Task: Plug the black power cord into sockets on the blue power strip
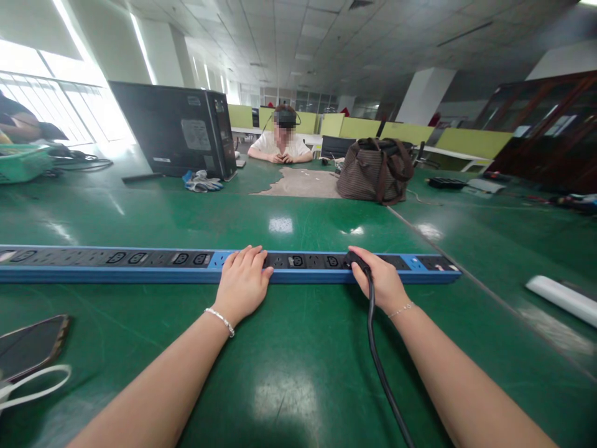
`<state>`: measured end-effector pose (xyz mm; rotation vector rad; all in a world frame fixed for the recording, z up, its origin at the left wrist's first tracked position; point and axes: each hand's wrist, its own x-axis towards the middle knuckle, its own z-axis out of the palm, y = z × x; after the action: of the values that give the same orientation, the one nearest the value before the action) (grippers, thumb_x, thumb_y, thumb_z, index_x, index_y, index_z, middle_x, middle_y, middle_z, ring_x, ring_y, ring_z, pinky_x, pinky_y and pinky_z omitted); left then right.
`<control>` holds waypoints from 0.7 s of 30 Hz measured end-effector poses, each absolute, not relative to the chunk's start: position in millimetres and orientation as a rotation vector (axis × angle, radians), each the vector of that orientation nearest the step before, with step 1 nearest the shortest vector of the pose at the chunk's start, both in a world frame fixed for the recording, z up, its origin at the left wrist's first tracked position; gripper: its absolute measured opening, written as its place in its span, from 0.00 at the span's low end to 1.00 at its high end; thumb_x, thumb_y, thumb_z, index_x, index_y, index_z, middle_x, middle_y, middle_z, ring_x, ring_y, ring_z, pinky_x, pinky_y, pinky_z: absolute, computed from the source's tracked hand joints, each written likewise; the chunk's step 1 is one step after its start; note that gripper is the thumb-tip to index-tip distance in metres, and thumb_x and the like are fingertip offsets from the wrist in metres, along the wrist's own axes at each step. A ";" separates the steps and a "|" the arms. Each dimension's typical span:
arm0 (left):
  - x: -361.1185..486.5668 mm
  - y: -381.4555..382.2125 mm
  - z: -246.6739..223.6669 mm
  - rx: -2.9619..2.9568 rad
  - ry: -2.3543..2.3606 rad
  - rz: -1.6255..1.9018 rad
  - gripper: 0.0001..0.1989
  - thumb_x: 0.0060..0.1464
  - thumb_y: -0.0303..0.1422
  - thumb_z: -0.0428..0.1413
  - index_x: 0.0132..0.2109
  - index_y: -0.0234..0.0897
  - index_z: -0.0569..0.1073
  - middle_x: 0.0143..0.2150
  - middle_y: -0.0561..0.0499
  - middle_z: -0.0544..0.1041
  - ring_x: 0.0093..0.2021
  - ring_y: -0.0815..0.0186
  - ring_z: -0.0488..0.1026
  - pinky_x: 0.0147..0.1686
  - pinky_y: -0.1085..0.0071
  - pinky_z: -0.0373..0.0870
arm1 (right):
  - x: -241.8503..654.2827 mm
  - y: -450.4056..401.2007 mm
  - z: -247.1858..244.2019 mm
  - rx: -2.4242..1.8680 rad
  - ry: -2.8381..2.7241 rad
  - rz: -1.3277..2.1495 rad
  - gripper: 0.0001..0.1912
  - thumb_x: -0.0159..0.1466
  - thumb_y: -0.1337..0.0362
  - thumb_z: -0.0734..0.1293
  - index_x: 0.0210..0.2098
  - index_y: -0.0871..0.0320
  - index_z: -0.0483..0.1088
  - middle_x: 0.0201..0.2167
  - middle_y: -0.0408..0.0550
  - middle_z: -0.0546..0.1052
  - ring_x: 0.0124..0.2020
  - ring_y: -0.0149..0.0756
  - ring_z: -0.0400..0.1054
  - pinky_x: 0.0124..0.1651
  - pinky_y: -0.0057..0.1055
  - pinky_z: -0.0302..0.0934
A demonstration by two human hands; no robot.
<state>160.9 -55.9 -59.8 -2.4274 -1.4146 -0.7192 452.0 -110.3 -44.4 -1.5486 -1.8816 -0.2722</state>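
Observation:
A long blue power strip (303, 277) with black sockets lies across the green table (224, 379) in front of me. My left hand (243, 280) rests flat on top of the strip near its middle, fingers stretched out over the sockets. Farther right, my right hand (380, 280) is closed around a black power plug (355, 260) at the strip's sockets. How deep the plug sits is hidden by the fingers. From the plug a thick black cable (373, 336) hangs down toward the table's near edge.
At the left lie a phone (35, 348) and a white cable (41, 386). Behind the strip stand a black computer case (177, 127), gloves (203, 181) and a brown bag (373, 171). A person (280, 143) sits across the table. A white bar (564, 298) lies at the right.

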 end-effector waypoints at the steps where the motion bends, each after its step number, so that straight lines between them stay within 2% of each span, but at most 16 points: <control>1: 161.1 -56.0 -59.7 -2.426 -1.414 -0.718 0.20 0.60 0.38 0.42 0.53 0.33 0.68 0.56 0.43 0.70 0.58 0.55 0.63 0.57 0.56 0.56 | 450.1 -111.6 -44.6 -1.559 -1.899 -0.277 0.19 0.62 0.64 0.58 0.51 0.59 0.68 0.48 0.52 0.75 0.48 0.40 0.71 0.53 0.37 0.65; 7: 160.9 -55.5 -60.3 -2.431 -1.412 -0.755 0.19 0.60 0.38 0.43 0.53 0.34 0.69 0.56 0.42 0.71 0.58 0.55 0.64 0.57 0.55 0.57 | 443.3 -112.6 -48.0 -1.595 -1.899 -0.370 0.18 0.63 0.62 0.58 0.50 0.60 0.68 0.48 0.53 0.75 0.48 0.41 0.70 0.52 0.37 0.65; 11: 160.8 -55.9 -60.1 -2.431 -1.423 -0.757 0.19 0.60 0.38 0.43 0.53 0.35 0.69 0.57 0.42 0.70 0.59 0.55 0.64 0.57 0.55 0.56 | 441.2 -108.8 -49.4 -1.608 -1.851 -0.433 0.17 0.64 0.63 0.56 0.47 0.59 0.70 0.45 0.51 0.76 0.44 0.40 0.72 0.49 0.36 0.66; 14: 161.0 -56.6 -59.1 -2.437 -1.428 -0.751 0.20 0.60 0.38 0.43 0.53 0.34 0.69 0.57 0.42 0.70 0.59 0.55 0.63 0.57 0.55 0.57 | 436.7 -110.5 -49.4 -1.713 -1.802 -0.414 0.17 0.65 0.63 0.55 0.48 0.56 0.70 0.45 0.49 0.77 0.42 0.41 0.73 0.45 0.37 0.68; 17: 161.3 -57.1 -58.3 -2.438 -1.425 -0.771 0.19 0.60 0.38 0.44 0.53 0.36 0.69 0.57 0.42 0.71 0.59 0.55 0.64 0.57 0.54 0.57 | 434.3 -114.6 -51.2 -1.725 -1.820 -0.413 0.18 0.65 0.64 0.55 0.51 0.56 0.67 0.49 0.51 0.75 0.47 0.42 0.71 0.50 0.41 0.66; 21: 161.1 -57.3 -58.3 -2.439 -1.431 -0.777 0.19 0.60 0.38 0.44 0.53 0.35 0.69 0.57 0.42 0.71 0.59 0.56 0.64 0.57 0.54 0.57 | 438.0 -115.3 -52.7 -1.696 -1.889 -0.446 0.18 0.65 0.65 0.55 0.52 0.57 0.65 0.52 0.51 0.73 0.55 0.43 0.65 0.57 0.47 0.57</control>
<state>161.1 -57.3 -58.3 -2.4395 -1.4313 -0.7766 438.0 -115.3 -52.7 -1.6963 -1.8893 -0.4462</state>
